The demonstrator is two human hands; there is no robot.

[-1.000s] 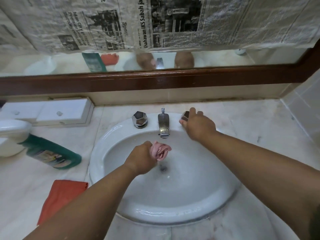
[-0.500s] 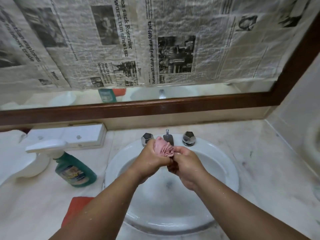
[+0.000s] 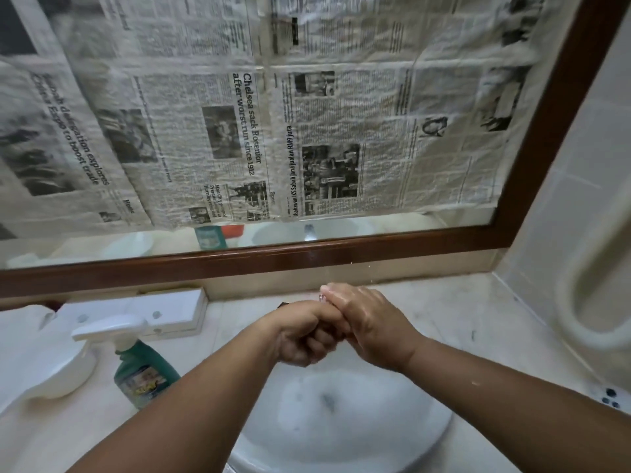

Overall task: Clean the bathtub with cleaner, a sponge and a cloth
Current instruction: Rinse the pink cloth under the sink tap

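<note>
l hand [image 3: 304,332] & r hand [image 3: 370,324] clenched tight together on pink cloth [image 3: 322,297] over sink [image 3: 341,421].

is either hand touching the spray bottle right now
No, the left hand and right hand clasp the pink cloth over the sink, while the spray bottle stands apart at the left.

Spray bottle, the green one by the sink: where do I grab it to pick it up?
Grip the narrow neck just under the white trigger head, coming from the sink side. The spray bottle stands on its base with its nozzle pointing left at a white container, so that side is crowded. The left hand and right hand both grip the cloth.
</note>
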